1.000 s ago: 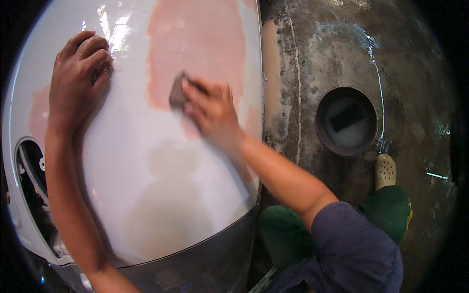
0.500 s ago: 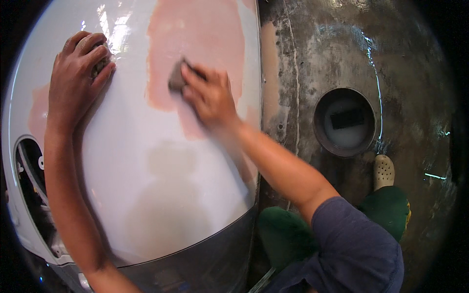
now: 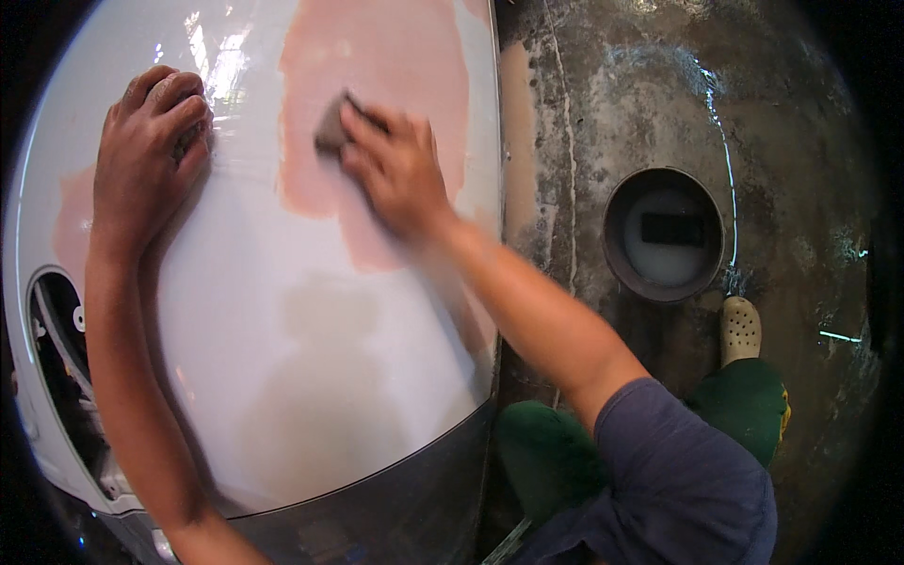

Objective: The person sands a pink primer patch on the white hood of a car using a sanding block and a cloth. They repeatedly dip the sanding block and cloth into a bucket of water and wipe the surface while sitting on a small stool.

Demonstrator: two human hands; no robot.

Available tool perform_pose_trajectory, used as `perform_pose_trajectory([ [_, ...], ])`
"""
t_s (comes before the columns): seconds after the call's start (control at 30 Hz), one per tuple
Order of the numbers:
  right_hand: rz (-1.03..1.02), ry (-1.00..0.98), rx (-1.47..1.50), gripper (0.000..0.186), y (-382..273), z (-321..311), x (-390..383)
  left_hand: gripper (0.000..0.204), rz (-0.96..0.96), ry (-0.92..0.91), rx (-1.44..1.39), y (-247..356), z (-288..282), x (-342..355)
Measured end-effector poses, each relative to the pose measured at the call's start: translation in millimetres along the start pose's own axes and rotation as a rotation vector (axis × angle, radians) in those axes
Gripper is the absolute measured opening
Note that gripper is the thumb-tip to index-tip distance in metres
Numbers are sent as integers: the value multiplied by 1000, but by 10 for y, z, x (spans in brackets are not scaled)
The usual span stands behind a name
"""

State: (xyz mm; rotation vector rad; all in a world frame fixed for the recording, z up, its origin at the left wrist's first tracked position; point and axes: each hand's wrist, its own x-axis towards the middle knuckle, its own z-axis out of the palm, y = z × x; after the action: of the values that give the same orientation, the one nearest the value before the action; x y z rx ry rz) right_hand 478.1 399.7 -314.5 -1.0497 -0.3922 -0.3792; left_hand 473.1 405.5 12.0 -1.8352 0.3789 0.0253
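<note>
A white vehicle body panel (image 3: 254, 377) with pink filler patches (image 3: 377, 47) fills the left half. My right hand (image 3: 395, 174) grips a dark grey sanding pad (image 3: 330, 127) against the large pink patch, slightly blurred. My left hand (image 3: 151, 160) rests on the white surface further left, fingers curled over a small lumpy thing that is mostly hidden under them.
A round bucket (image 3: 614, 235) of cloudy water, with a dark rectangular object (image 3: 670, 228) in it, stands on the wet concrete floor (image 3: 791, 151). My clog (image 3: 741, 330) is below it. An opening (image 3: 61, 348) with exposed metal is at the panel's left. A dark lower trim (image 3: 377, 480) runs below.
My right hand and the pad have moved up over the pink patch and slightly left. My left hand has shifted only slightly, still curled in about the same place.
</note>
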Motion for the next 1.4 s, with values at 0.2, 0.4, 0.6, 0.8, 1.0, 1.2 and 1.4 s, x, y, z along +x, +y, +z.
perform_pose_trajectory([
  [0.2,5,-4,28,47,-113,53,-61,20,-11,-11,-5,-8,33,-68],
  [0.4,-29,-111,-14,54,-243,-148,-710,14,64,40,-28,-21,28,-29],
  [0.6,51,52,-32,44,210,55,423,17,40,24,-45,51,41,-21],
  [0.8,37,-92,-49,51,-373,-243,-958,21,2,-14,-30,71,3,-17],
  [1.0,97,12,-19,46,218,-91,200,13,6,47,-30,43,-47,-22],
  [1.2,43,-50,-38,50,-210,-148,-926,17,16,10,34,25,70,-74],
  [1.4,40,61,-89,47,315,-162,-444,14,55,95,3,10,102,-11],
])
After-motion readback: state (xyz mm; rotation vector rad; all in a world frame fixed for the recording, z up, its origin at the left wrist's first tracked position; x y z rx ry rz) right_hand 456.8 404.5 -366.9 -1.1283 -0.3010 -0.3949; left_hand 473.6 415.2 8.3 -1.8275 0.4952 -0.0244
